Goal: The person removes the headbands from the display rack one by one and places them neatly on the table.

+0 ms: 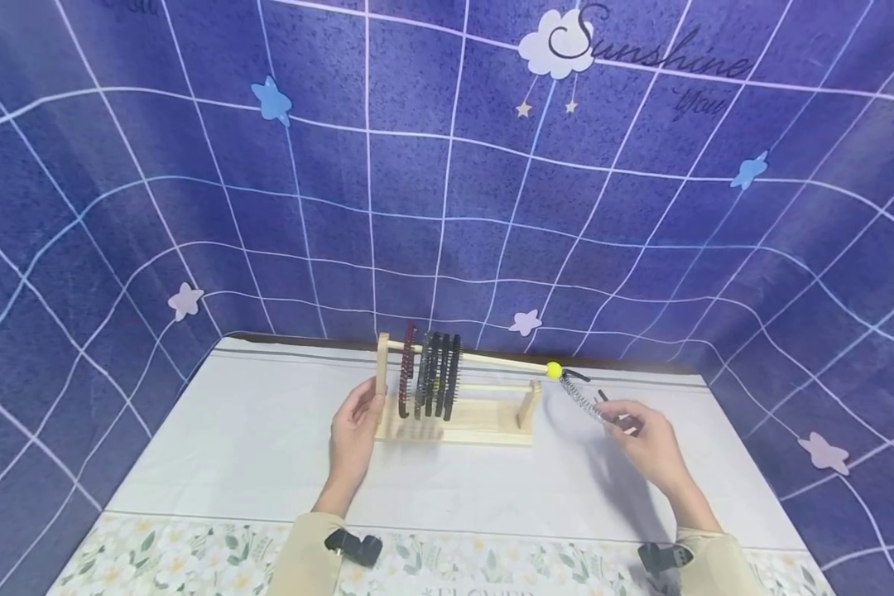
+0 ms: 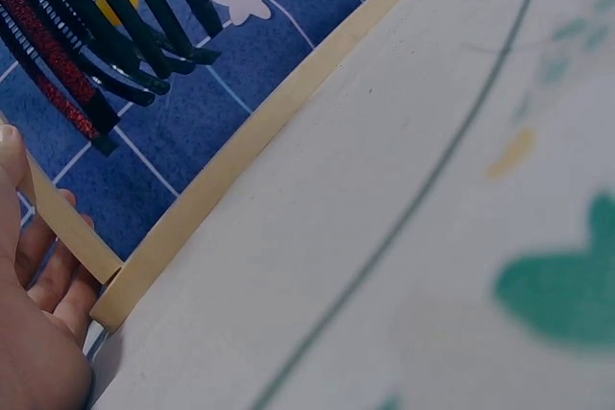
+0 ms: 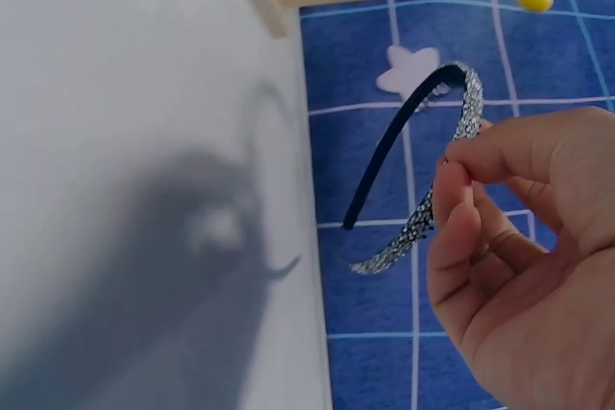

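Observation:
A pale wooden rack (image 1: 484, 430) stands on the table with an upright at each end. My left hand (image 1: 353, 426) grips its left upright (image 2: 72, 228), thumb on one side and fingers on the other. From that upright runs a wooden rod (image 1: 502, 359) tipped with a yellow ball (image 1: 555, 370). Several dark headbands (image 1: 443, 377) and a glittery red headband (image 1: 407, 372) hang toward the rod's left end. My right hand (image 1: 651, 443) pinches a silver, sparkly headband (image 3: 471, 108) with a black lining. In the head view, this headband's far end is right by the yellow ball.
A second, lower rod (image 1: 492, 387) reaches the right upright (image 1: 529, 406). The table (image 1: 268, 447) has a white cover with a floral strip (image 1: 194, 555) along its front. A blue grid-patterned curtain (image 1: 417, 182) with stars rises behind and at both sides.

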Motion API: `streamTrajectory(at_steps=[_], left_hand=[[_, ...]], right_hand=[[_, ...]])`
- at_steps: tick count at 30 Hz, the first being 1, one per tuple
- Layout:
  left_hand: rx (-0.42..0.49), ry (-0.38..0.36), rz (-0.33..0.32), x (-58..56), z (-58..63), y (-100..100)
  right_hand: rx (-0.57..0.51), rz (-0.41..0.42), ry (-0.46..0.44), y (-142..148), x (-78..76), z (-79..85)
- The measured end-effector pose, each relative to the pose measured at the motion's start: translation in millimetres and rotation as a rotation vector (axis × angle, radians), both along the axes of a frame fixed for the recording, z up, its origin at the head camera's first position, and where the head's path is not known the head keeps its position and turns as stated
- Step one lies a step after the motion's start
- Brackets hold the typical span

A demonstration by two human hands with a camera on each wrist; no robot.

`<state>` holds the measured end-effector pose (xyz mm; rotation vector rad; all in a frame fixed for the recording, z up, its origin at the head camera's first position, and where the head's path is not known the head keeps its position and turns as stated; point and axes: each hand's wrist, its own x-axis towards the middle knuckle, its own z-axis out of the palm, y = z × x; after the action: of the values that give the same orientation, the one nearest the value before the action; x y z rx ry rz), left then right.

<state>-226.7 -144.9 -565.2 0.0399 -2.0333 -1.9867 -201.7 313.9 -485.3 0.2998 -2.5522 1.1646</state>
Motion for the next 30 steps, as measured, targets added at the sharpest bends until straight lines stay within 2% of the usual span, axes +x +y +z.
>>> streamTrajectory(at_steps=[7, 12, 20, 30], left_hand=[[0.016, 0.012, -0.011, -0.5, -0.5, 2], [0.025, 0.023, -0.007, -0.5, -0.9, 1], [0.007, 0.022, 0.008, -0.4, 0.4, 1], [0.002, 0.022, 0.011, -1.1, -0.1, 2]], right_hand=[[0.02, 0.034, 0.081, 7, -1.4, -16.7], [0.054, 0.099, 0.134, 9, -3.7, -22.7], [0.127, 0.211, 0.137, 14, -11.9, -32.5], [0.124, 0.279, 0.103, 21, -17.7, -43.7]])
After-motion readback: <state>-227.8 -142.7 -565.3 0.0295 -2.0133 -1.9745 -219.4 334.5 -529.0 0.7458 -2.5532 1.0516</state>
